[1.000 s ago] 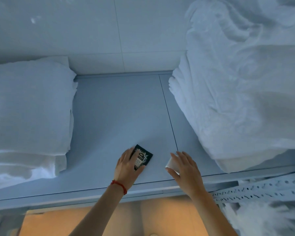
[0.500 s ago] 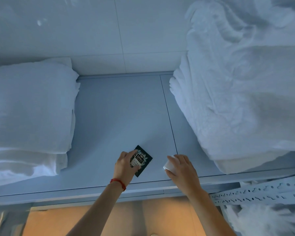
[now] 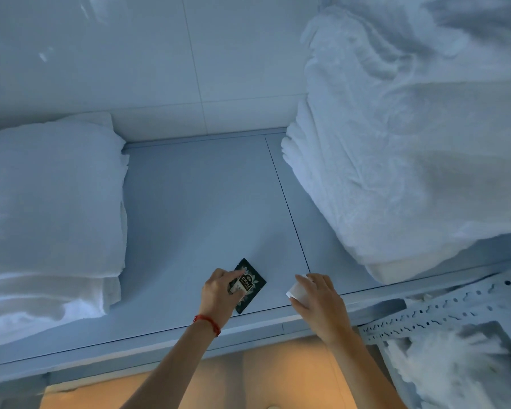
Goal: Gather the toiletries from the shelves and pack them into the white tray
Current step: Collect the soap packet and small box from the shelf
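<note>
A dark packet with a pale label lies flat near the front edge of the shelf, in the lower middle of the frame. The left hand rests on its left part, the grip closed on it: thumb and fingertips pinch the near-left edge, while the far corner and the right side of the packet show clear of the hand. A red string bracelet circles the left wrist.

Just to the right, apart from the packet, the right hand is curled over a small white object. Its grip is clamped on that object, which pokes out at the left of the fingers; it may be a small cup or a wrapped bar, but the hand covers too much of it to say. This hand sits at the shelf's front edge, just right of a thin dark seam that runs back across the shelf.

A stack of folded white towels fills the left side of the shelf, well apart from the hands. A larger, rumpled heap of white towels fills the right side and rises to the upper right of the frame. Behind the shelf stands a pale tiled wall. At the lower right a perforated metal bracket juts out below the shelf edge, and a warm orange surface shows beneath, between the forearms.
</note>
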{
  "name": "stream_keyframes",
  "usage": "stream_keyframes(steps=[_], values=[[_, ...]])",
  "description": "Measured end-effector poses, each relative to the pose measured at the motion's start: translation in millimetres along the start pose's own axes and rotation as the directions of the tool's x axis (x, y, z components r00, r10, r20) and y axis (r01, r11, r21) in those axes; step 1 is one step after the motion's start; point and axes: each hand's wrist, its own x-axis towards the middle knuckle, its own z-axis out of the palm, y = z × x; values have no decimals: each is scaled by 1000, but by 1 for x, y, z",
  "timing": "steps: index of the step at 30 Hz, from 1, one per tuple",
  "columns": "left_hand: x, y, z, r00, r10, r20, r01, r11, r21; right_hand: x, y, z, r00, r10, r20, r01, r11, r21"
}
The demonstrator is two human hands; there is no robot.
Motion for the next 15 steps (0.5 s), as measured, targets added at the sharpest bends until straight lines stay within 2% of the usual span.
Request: stream_keyframes(steps=[5, 10, 15], values=[[-5, -8, -14, 989, 115, 91, -116, 993, -1, -31, -22, -2, 992, 117, -49, -118, 993, -23], [-15, -3, -21, 950, 214, 226, -225, 974, 24, -74, -41, -4, 962, 251, -104, -252, 968, 5], [-42, 19, -19, 874, 333, 355, -361, 932, 15, -133, -55, -29, 879, 455, -138, -452, 890, 58]])
